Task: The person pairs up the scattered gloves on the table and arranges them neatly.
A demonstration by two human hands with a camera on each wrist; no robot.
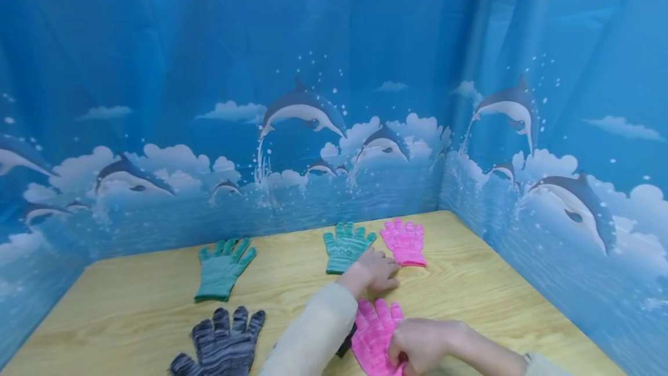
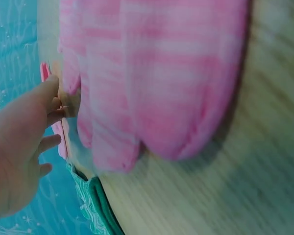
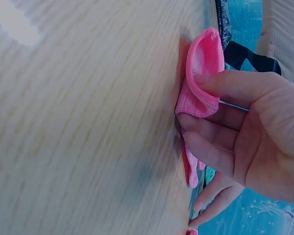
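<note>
Your right hand (image 1: 417, 346) pinches the near pink glove (image 1: 374, 335) by its edge at the front of the table (image 1: 469, 295), while your left hand (image 1: 377, 270) rests loose-fingered between the striped teal glove (image 1: 344, 246) and the far pink glove (image 1: 404, 242). By the look of it the pink pair isn't together yet, nor the teal, with the plain teal glove (image 1: 223, 268) well apart and a grey glove (image 1: 221, 350) unmatched. Pale wood underneath, dolphin-print curtain (image 1: 313, 103) all round.

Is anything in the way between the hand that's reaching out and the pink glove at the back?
Nothing visible. The left hand lies on the table just before the far pink glove, with the striped green glove off to its side, not between them.
</note>
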